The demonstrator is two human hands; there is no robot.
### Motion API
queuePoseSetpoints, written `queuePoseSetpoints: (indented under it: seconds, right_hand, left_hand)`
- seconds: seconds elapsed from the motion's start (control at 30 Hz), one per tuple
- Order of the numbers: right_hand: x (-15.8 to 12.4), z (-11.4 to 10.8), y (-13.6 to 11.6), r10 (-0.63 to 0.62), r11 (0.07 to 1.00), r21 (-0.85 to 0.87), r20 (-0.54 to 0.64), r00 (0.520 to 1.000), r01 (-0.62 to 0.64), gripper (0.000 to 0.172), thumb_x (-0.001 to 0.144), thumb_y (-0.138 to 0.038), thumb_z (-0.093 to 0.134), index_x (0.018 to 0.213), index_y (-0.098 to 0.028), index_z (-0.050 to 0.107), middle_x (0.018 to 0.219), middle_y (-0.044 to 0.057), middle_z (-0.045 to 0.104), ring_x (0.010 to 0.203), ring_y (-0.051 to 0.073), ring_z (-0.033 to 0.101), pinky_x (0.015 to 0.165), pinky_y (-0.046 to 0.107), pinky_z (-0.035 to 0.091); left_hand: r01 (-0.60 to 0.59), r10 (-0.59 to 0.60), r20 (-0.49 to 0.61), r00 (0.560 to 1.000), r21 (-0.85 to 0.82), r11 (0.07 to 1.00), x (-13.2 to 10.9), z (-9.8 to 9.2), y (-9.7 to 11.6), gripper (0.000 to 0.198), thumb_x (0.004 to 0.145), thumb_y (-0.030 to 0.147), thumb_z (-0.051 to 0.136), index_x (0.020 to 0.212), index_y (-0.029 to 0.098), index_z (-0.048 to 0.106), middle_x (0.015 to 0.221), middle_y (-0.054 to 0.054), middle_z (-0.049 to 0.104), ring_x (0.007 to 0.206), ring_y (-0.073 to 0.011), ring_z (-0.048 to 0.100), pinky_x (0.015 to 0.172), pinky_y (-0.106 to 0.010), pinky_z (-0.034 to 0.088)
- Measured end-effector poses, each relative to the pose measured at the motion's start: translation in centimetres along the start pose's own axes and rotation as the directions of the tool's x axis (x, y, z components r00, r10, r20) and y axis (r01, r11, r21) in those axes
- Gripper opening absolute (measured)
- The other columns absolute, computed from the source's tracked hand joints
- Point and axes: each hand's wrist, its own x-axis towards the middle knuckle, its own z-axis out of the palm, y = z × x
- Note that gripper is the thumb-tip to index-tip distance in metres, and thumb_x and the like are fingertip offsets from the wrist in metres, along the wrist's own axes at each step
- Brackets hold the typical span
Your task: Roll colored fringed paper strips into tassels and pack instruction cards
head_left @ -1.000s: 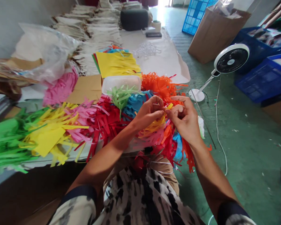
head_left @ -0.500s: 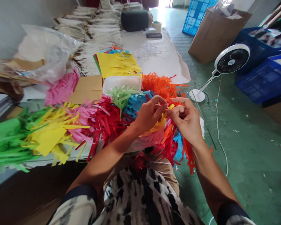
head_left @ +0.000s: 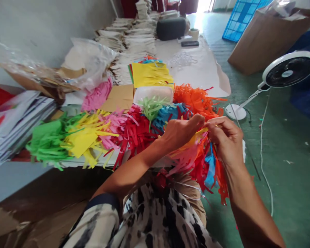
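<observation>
My left hand (head_left: 182, 132) and my right hand (head_left: 226, 137) meet over the table's right front edge, fingertips nearly touching. Both pinch a piece of yellow paper fringe (head_left: 202, 131), partly hidden by the fingers. Below them hangs a bunch of multicoloured paper tassels (head_left: 210, 165) in pink, red, orange and blue, spilling past the table edge. Just behind my hands lie blue paper fringe (head_left: 166, 116) and a heap of orange paper fringe (head_left: 196, 100). Light green paper fringe (head_left: 151, 106) rests against a white plastic tray (head_left: 155, 92).
Red fringe (head_left: 136, 127), yellow fringe (head_left: 86, 137) and green fringe (head_left: 49, 137) line the front edge leftward. Behind are stacked yellow fringed sheets (head_left: 151, 74), cardboard (head_left: 119, 98) and a plastic bag (head_left: 90, 62). A white fan (head_left: 286, 72) stands on the floor at right.
The view has turned left, so everything sits further right. My left fingers have straightened and lie closer together, and both hands stay at the yellow paper fringe.
</observation>
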Motion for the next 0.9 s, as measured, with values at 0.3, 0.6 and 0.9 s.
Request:
queuePoseSetpoints:
  seconds: [0.3,0.6,0.9]
  right_hand:
    - [0.0,-0.4,0.1,0.002,0.993,0.120,-0.033,0.999,0.002,0.002,0.088,-0.028,0.074,0.086,-0.026,0.074,0.067,-0.004,0.061,0.049,0.010,0.041,0.046,0.026,0.028]
    - [0.1,-0.2,0.0,-0.063,0.992,0.107,-0.029,0.998,0.065,0.004,0.087,-0.027,0.075,0.085,-0.024,0.074,0.073,-0.002,0.069,0.049,0.009,0.037,0.046,0.027,0.025]
    - [0.3,-0.4,-0.2,-0.121,0.992,-0.037,0.012,0.993,0.121,0.006,0.090,-0.033,0.077,0.091,-0.027,0.078,0.095,0.001,0.076,0.070,0.014,0.059,0.058,0.027,0.041]
  left_hand:
    - [0.012,-0.018,-0.135,0.991,-0.041,0.999,-3.7,-5.7,-7.4,0.024,0.102,0.014,0.049,0.106,0.021,0.072,0.109,-0.006,0.076,0.097,-0.0164,0.072,0.080,-0.028,0.052]
    - [-0.057,0.027,0.192,0.981,0.150,0.987,-5.9,-8.0,-12.0,0.040,0.076,0.002,0.063,0.105,0.023,0.082,0.117,-0.011,0.070,0.106,-0.0266,0.066,0.096,-0.043,0.054]
    - [0.123,-0.233,-0.267,0.935,-0.372,0.920,-1.6,-8.4,-9.8,0.022,0.099,0.038,0.066,0.104,0.019,0.077,0.091,-0.004,0.078,0.062,-0.0097,0.060,0.060,-0.023,0.047]
